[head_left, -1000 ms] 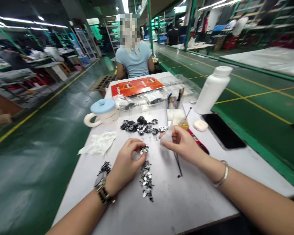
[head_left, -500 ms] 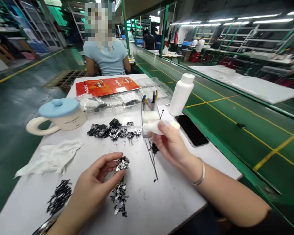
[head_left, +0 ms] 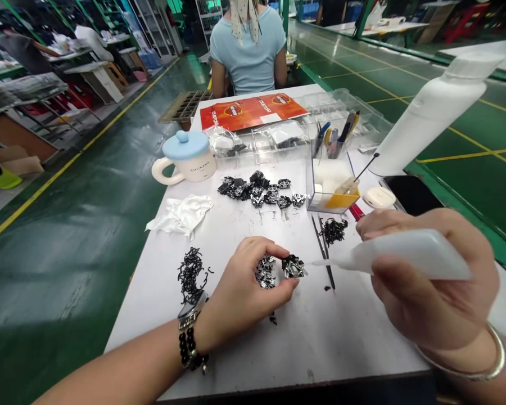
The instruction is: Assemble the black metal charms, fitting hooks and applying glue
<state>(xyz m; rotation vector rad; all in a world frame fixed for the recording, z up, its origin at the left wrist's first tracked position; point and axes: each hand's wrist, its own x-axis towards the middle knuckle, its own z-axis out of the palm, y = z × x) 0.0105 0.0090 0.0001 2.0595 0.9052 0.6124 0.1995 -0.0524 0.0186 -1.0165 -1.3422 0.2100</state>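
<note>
Between thumb and fingertips, my left hand (head_left: 244, 281) pinches a small black-and-silver part (head_left: 293, 266). My right hand (head_left: 442, 281) is wrapped round a white squeeze bottle (head_left: 413, 256), whose thin nozzle points left, close to that part; whether it touches I cannot tell. Partly hidden behind my left hand is a pile of small silver-and-black pieces (head_left: 265, 271). To the left lie thin curved black strips (head_left: 191, 273). Tweezers (head_left: 324, 253) rest on the table beside a heap of tiny black pieces (head_left: 334, 230). Farther back sit several black-and-silver parts (head_left: 257, 191).
A lidded mug (head_left: 196, 166) and a crumpled white cloth (head_left: 181, 215) are at the left. A clear box (head_left: 333, 203) with tools, a tall white bottle (head_left: 434, 112) and a phone (head_left: 413, 194) stand or lie at the right. An orange sheet (head_left: 253, 111) lies at the back; a person (head_left: 248, 53) sits beyond.
My right hand has brought the squeeze bottle away from the clear box, with its nozzle now near the part in my left hand. The camera view has turned left.
</note>
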